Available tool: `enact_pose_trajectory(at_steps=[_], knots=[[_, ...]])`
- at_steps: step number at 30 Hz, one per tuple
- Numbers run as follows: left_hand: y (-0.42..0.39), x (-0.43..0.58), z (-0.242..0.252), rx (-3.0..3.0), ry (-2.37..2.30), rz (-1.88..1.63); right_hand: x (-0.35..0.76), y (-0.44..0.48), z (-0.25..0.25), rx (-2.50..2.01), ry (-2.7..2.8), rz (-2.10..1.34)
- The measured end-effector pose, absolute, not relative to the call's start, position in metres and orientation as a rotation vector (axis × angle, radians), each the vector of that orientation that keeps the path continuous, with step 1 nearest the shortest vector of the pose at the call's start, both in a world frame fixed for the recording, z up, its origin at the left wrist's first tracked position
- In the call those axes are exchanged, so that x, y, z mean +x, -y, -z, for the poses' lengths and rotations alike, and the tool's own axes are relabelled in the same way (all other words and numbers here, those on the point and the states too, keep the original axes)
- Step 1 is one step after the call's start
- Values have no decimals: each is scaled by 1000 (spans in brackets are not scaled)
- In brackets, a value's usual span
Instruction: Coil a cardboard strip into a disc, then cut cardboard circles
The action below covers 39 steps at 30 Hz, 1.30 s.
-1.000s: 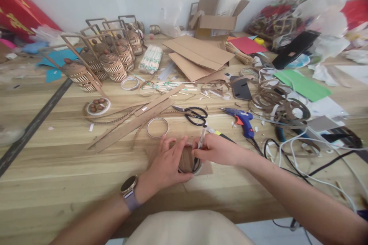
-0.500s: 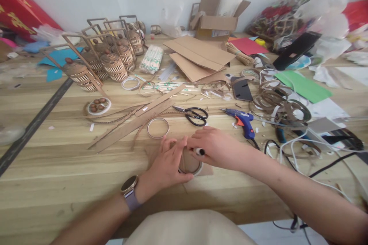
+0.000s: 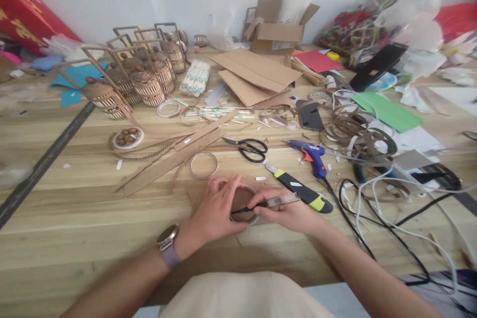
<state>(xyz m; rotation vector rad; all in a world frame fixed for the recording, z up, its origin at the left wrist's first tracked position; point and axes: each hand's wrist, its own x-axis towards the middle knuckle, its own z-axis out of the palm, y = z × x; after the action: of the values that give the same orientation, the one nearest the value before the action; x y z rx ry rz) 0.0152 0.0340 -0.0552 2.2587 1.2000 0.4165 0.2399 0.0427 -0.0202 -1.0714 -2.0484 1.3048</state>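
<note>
My left hand [image 3: 216,208] presses its fingers down on a round ring [image 3: 244,203] that lies on a piece of brown cardboard [image 3: 257,231] near the table's front edge. My right hand [image 3: 286,211] pinches a clear-barrelled pen [image 3: 270,203], which lies almost flat with its dark tip inside the ring on the left. A watch sits on my left wrist [image 3: 167,243].
A black-and-yellow utility knife [image 3: 300,190] lies just right of my hands, with a blue glue gun [image 3: 311,154], scissors [image 3: 248,148] and a loose ring [image 3: 203,165] behind. Cardboard strips [image 3: 175,156], woven baskets [image 3: 143,84], flat cardboard sheets [image 3: 257,72] and cables [image 3: 376,208] crowd the table.
My right hand swung the pen round inside the ring, from upright at the right side, over the top, to lying flat with its tip at the left. The left hand stayed on the ring.
</note>
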Motion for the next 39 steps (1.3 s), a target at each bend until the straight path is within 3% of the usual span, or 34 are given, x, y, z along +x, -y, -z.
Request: enact_pose_trajectory(at_steps=[11, 16, 18, 20, 25, 29, 39], knots=[[-33, 16, 52, 2258, -1207, -410, 238, -45, 26, -1002, 2163, -967], [-34, 16, 53, 2262, -1198, -398, 235, -26, 22, -888, 2558, -100], [-35, 16, 53, 2267, -1193, -396, 231, -17, 15, -907, 2616, 99], [-35, 16, 53, 2272, -1192, -397, 227, -10, 5, -951, 2585, 80], [-34, 13, 51, 2307, -1167, -413, 237, 3, -18, -1119, 2163, -455], [-34, 7, 48, 2386, -1055, -406, 256, 7, -6, -1298, 1902, -415], [-39, -7, 33, 2459, -1034, -563, 259, 20, 42, -1252, 2420, -245]])
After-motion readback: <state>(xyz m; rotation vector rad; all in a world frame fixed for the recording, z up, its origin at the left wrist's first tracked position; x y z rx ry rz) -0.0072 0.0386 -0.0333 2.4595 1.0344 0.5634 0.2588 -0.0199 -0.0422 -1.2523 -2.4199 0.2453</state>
